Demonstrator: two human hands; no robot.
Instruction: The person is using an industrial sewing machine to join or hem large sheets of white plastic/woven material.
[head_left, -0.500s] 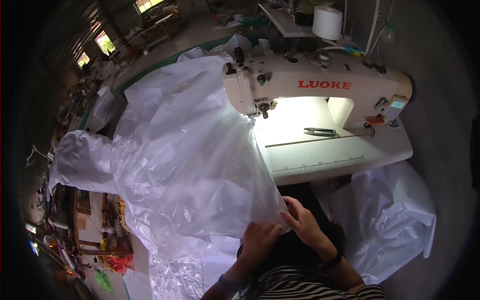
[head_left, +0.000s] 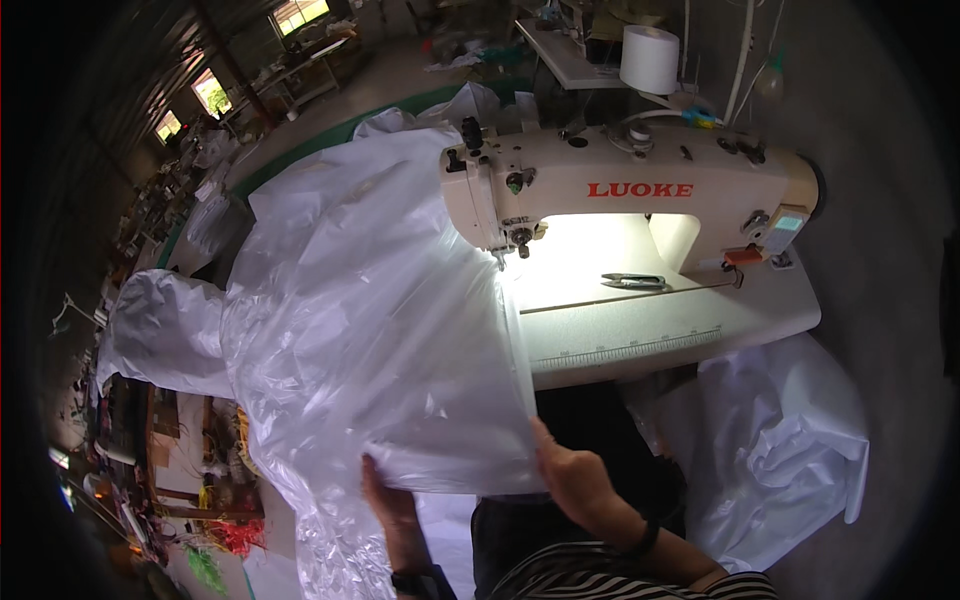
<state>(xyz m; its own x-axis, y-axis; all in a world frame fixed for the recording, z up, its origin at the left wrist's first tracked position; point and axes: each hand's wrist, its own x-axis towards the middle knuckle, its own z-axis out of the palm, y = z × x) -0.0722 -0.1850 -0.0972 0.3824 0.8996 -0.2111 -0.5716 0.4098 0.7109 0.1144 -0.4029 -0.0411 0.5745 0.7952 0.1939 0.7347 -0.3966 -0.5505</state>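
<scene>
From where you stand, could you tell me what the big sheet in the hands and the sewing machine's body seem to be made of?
The sheet, gripped at its near edge by the left hand and right hand, looks like thin translucent plastic film: glossy, crinkled, with darker shapes showing through it. The sewing machine appears to have a cream painted body, probably metal: smooth, rigid, with a slight sheen.

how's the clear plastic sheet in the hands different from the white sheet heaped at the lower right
The clear plastic sheet is see-through and glossy; the white sheet is opaque and duller. The clear one is gripped at its near edge by the left hand and right hand and reaches up to the sewing machine; the white one lies crumpled, untouched. Both are thin and wrinkled.
</scene>
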